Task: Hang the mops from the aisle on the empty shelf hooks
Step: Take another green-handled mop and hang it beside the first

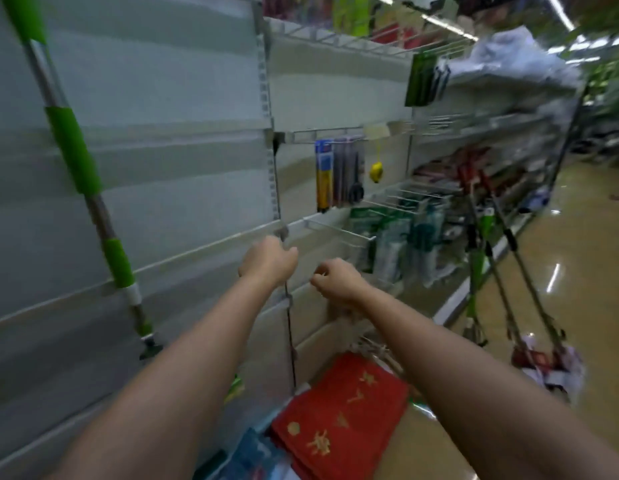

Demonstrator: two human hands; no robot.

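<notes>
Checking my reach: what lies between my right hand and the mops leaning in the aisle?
In the head view, packaged goods hanging on wire hooks lie between the right hand and the mops.

One mop (74, 150) left against the shelving (197, 133), other mops (491, 244) right.

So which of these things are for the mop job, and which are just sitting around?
For the job:
- green-handled mop already up against the shelf wall
- mops leaning further down the aisle
- white wire hook
- left hand and right hand, both at the shelf upright

Just lying about:
- red cloths
- yellow tape measure
- hanging packets
</notes>
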